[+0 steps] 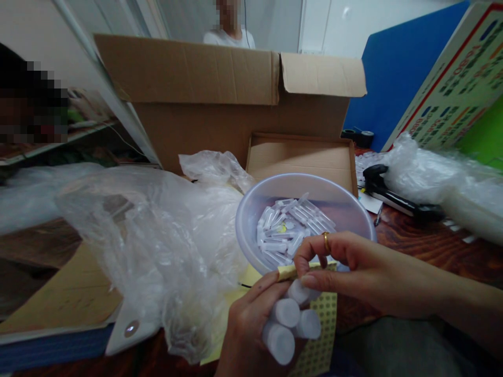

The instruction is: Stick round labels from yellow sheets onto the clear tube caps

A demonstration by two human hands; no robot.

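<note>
Several clear plastic tubes with white caps (285,312) are bunched in my left hand (243,324), their cap ends facing me. A yellow sheet of small printed stickers (324,327) hangs by the same hand, its upper edge running over the fingers. My right hand (349,264), with a ring on one finger, is closed in a pinch at the sheet's edge, its thumb against the topmost cap. What lies between those fingertips is hidden. Just beyond both hands stands a translucent bluish bowl (244,230) holding many similar clear tubes (291,225).
Crumpled clear plastic bags (157,235) cover the left side. Behind the bowl are a shallow cardboard tray (298,157) and a large cardboard box (204,118). On the right lie a black tape dispenser (396,199) and bundled plastic (432,173). Two other people are partly visible.
</note>
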